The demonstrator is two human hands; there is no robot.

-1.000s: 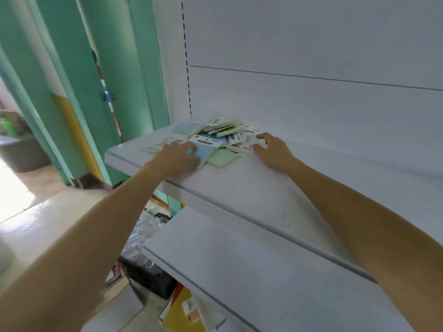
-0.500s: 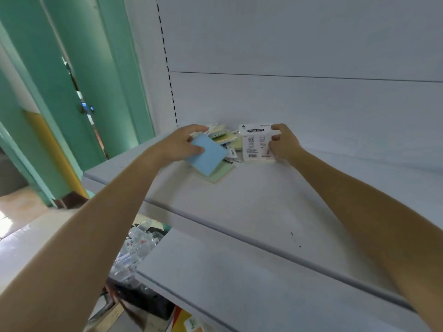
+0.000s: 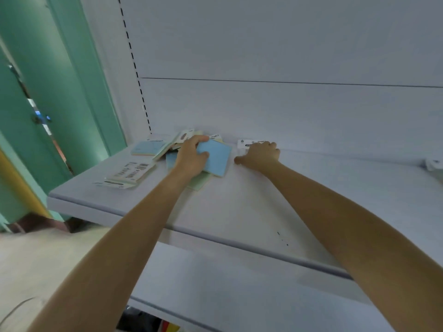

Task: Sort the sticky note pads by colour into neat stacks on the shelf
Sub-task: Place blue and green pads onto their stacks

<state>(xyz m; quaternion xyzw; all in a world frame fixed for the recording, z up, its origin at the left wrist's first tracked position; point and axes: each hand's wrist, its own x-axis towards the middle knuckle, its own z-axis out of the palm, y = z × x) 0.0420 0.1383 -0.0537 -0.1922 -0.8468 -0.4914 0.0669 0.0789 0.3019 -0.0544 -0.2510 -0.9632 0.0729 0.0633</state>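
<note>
A loose heap of sticky note pads (image 3: 182,140) lies at the back left of the white shelf (image 3: 239,212). My left hand (image 3: 191,158) grips a blue pad (image 3: 217,158), tilted above the heap. A pale green pad (image 3: 200,183) lies under it. My right hand (image 3: 260,155) presses flat on a white-labelled pad (image 3: 249,143) against the back wall, right of the heap; most of that pad is hidden. Another blue pad (image 3: 148,148) and two label-side-up pads (image 3: 130,172) lie to the left.
A second white shelf (image 3: 227,291) sits below. A small white thing (image 3: 434,164) rests at the far right of the upper shelf. Green door frames (image 3: 72,92) stand to the left, with floor (image 3: 36,259) beneath.
My right hand carried the white-labelled pad right and set it down by the back wall. My left hand still holds the blue pad, lifted off the heap a second ago.
</note>
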